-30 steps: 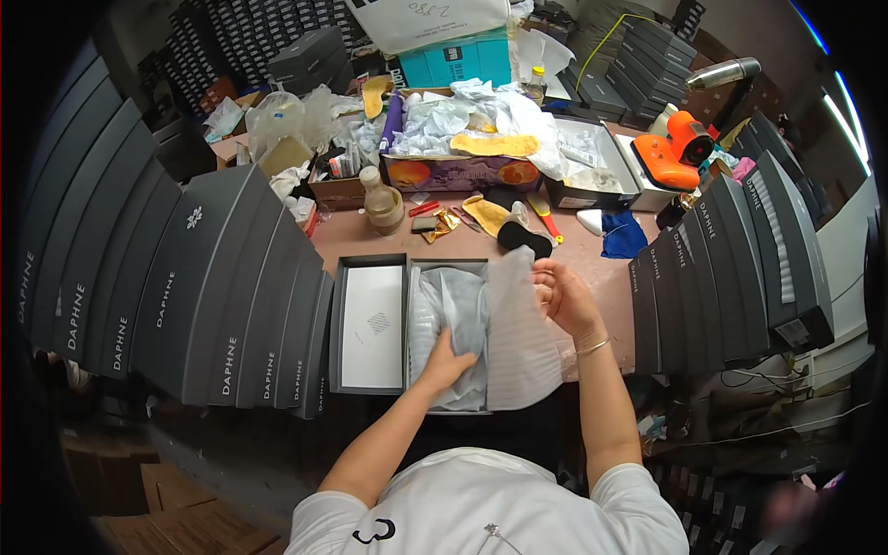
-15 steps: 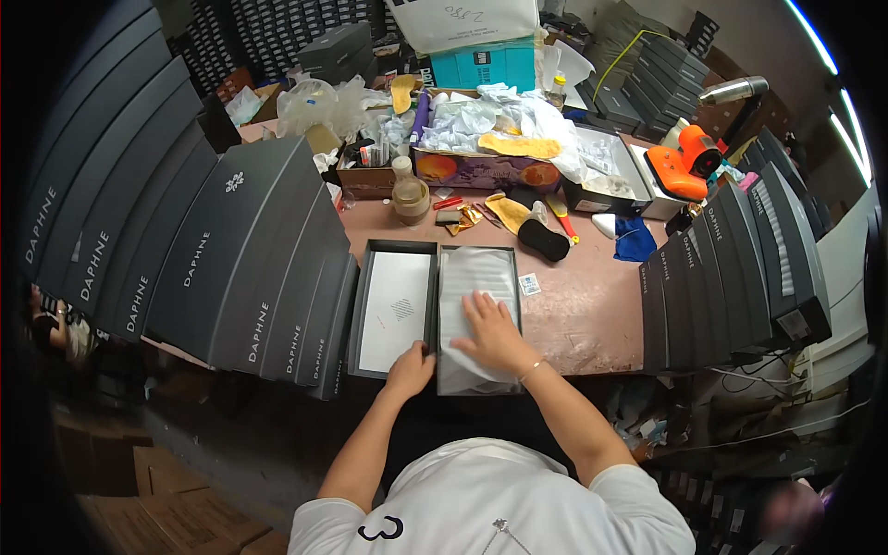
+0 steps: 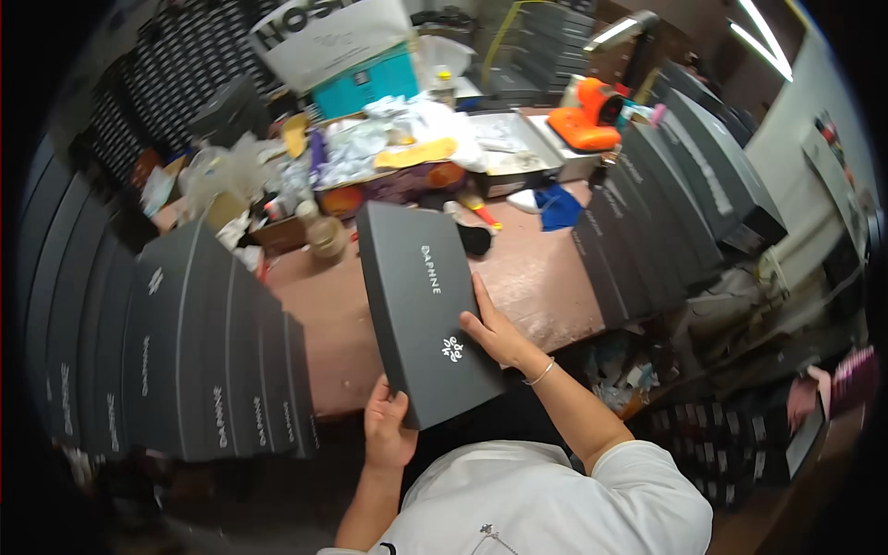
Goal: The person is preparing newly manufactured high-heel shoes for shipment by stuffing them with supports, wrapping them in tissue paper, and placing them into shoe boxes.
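Head view showed the dark grey box [image 3: 412, 314] ahead and right of your left fingers [image 3: 377, 400], which gripped its near-left corner, and left of your right fingers [image 3: 484, 298], which clasped its right edge, its long axis running forward and slightly leftward.

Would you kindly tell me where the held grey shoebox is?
The grey shoebox is near the head view's centre, left hand at its lower-left corner, right hand on its right edge.
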Demonstrator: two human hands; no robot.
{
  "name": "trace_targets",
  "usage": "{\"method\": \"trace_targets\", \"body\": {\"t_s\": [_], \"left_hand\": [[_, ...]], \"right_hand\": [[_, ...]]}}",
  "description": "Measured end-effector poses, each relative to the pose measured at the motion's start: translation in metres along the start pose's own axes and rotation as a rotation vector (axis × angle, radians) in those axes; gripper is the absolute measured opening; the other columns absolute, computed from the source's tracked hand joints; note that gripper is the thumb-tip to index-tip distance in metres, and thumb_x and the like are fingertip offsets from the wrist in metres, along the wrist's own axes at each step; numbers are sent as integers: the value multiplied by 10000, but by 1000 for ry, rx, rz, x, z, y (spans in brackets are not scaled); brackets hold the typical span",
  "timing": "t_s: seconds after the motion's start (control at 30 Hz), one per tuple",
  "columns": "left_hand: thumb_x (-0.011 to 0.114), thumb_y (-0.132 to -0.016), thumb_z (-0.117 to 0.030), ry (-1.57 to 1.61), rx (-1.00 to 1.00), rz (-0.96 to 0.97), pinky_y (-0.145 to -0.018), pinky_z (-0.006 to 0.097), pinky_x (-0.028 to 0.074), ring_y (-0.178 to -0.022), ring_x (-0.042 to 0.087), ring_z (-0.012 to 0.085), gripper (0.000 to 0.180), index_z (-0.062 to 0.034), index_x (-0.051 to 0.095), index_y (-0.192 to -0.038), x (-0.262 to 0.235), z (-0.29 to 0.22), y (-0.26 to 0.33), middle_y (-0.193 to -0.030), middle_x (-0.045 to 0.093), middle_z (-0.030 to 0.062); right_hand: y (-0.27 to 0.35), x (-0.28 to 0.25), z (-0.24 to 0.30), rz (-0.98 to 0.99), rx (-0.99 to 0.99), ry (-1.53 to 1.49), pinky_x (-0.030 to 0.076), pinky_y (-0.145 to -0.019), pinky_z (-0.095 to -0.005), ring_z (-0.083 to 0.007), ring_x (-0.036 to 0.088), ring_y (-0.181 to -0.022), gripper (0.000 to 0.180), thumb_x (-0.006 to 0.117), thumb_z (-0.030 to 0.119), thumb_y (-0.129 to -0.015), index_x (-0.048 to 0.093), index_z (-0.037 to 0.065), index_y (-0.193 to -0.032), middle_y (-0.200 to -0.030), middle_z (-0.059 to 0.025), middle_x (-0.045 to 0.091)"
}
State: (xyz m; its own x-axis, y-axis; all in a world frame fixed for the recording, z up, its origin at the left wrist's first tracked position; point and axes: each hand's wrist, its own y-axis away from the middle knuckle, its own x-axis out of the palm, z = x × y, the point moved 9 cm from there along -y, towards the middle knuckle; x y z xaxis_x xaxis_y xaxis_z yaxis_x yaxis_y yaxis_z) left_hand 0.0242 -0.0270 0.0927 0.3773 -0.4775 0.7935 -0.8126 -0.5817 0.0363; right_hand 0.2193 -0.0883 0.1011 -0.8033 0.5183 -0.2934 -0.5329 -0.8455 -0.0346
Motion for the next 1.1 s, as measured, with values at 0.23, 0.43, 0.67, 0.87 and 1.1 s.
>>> {"method": "trace_targets", "body": {"t_s": [0.23, 0.43, 0.67, 0.87, 1.1], "left_hand": [[552, -958, -195, -840, 107, -238, -1019, 374, 364, -1203, 446, 231, 493, 49, 392, -1355, -108, 40, -50, -1362, 427, 157], [530, -947, -411, -698, -388, -321, -846, 321, 478, -1015, 585, 220, 539, 7, 495, -1284, -182, 73, -59, -1167, 583, 115], [447, -947, -469, -170, -46, -8, -994, 383, 430, -1191, 511, 264, 590, -30, 441, -1342, -9, 54, -57, -1294, 522, 103], [497, -942, -423, -81, -143, 489, -844, 343, 540, -945, 644, 215, 504, -12, 516, -1231, 316, 19, -142, -1108, 610, 117], [485, -755, -788, -650, -95, 779, -1112, 523, 197, -1418, 120, 399, 1080, -141, 59, -1508, 523, 137, -151, -1544, 76, 198]], "right_hand": [[-10, 2, -85, -102, 224, 314, 448, -934, -428, -439, 568, -1080, 701, 568, 434, -891, 373, -91, -1312, -1168, -344, 551], [-34, 16, -124, -90, 335, 252, 502, -825, -440, -404, 644, -914, 635, 541, 540, -871, 645, -76, -984, -947, -298, 642], [44, -19, -4, -53, -132, 86, 102, -1150, -457, -421, 54, -1430, 1044, 594, 632, -805, 91, 42, -1505, -1533, -274, 79], [171, -201, 216, -598, -894, 662, 196, -1132, -458, -394, 201, -1413, 912, 718, 503, -767, 343, 1, -1429, -1500, -255, 245], [229, -482, 264, -1003, -721, 198, 367, -1013, -296, -178, 509, -1162, 450, 407, 224, -932, 541, -42, -1270, -1237, -123, 570]]}}
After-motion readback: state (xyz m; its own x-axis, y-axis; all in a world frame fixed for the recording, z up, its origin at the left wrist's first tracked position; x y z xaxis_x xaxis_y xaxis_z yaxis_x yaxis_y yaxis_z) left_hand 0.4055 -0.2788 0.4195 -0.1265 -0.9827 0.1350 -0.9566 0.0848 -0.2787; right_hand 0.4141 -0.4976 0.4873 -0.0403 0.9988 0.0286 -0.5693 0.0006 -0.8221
